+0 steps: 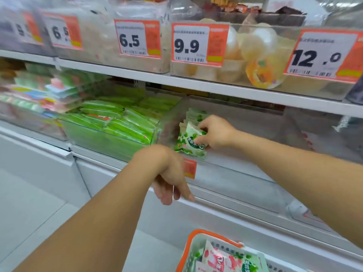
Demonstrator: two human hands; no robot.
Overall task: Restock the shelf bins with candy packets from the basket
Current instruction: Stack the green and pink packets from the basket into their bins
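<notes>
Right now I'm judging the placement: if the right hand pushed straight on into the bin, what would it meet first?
Most likely the upright packets stacked at the bin's left rear, just beyond the green-and-white packet the right hand holds. Depth is hard to judge.

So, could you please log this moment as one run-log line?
right hand: grips green-white packet in clear bin | left hand: empty, hanging | basket: packets remain

Bright even light, blurred and warped edges.
</notes>
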